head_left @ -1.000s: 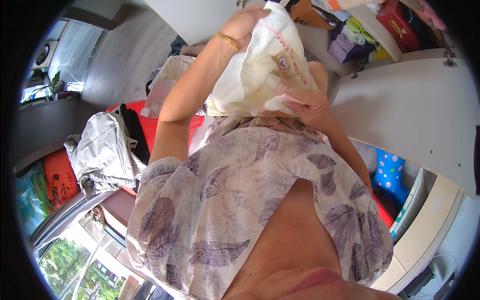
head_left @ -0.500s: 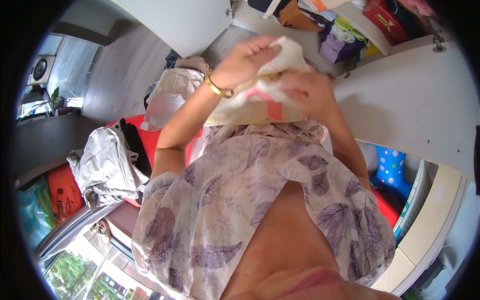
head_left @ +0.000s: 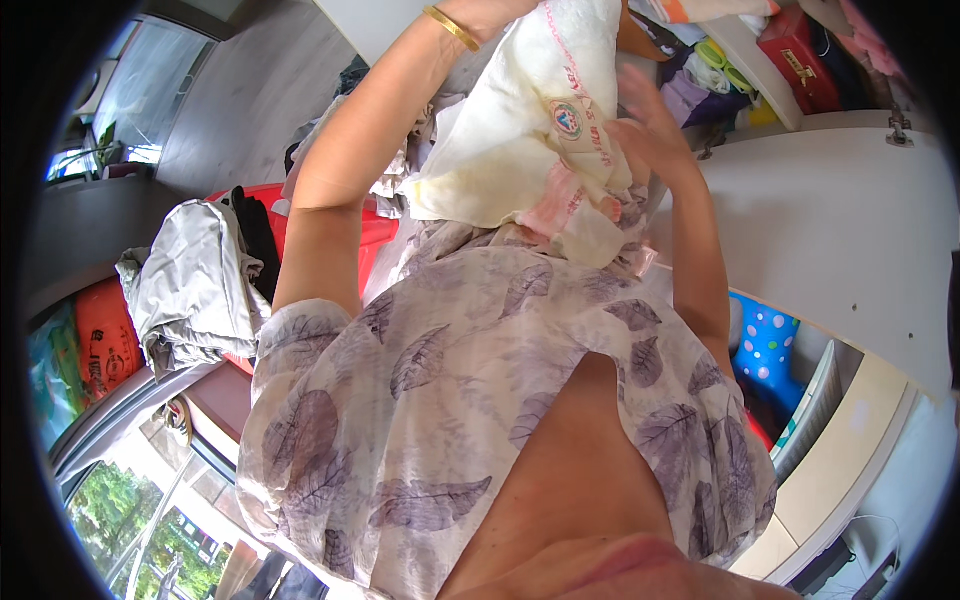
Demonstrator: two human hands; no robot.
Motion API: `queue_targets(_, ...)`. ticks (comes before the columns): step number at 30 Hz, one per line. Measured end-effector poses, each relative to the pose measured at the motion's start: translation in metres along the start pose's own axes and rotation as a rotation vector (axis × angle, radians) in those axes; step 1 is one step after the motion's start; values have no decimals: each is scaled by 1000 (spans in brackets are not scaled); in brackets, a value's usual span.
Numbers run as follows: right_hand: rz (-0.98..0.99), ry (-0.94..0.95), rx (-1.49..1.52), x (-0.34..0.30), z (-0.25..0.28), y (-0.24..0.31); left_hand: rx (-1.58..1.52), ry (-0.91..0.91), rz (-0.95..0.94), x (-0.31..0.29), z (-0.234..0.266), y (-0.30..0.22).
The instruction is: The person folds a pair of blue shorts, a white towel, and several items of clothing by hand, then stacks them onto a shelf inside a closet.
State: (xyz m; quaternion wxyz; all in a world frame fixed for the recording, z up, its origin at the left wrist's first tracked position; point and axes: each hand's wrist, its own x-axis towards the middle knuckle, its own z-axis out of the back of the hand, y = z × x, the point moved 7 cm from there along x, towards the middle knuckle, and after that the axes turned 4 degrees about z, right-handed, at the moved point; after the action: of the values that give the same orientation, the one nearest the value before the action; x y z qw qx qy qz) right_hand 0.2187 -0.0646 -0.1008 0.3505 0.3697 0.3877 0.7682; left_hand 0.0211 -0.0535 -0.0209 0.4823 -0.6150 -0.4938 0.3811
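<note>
A cream towel (head_left: 500,150) with pink markings and a small round emblem hangs in front of me, its lower part draped over my lap. My left hand (head_left: 495,14), with a gold bangle on the wrist, is raised at the top edge of the view and grips the towel's upper end; its fingertips are partly cut off. At the towel's right edge is my right hand (head_left: 648,125), fingers stretched and apart, slightly blurred, not visibly gripping the cloth.
Grey folded clothing (head_left: 205,285) lies at left, near a red stool (head_left: 378,232). Open white cabinet doors (head_left: 820,220) stand ahead and at right. Shelves beyond hold bags and a red case (head_left: 800,60). Blue dotted boots (head_left: 768,335) sit at lower right.
My left hand has risen to the upper edge, pulling the towel up and spreading it out, so its emblem now shows. My right hand has opened at the towel's right side.
</note>
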Motion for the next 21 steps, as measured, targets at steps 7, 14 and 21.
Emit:
queue_targets(7,-688,29,1040,-10,-52,-41,781,-653,-372,-15,32,-8)
queue_targets(14,-590,-12,1031,-10,-58,-33,583,-363,-79,-84,-32,91)
queue_targets(21,-391,5,503,-15,-52,-10,805,-388,-5,-92,-42,97)
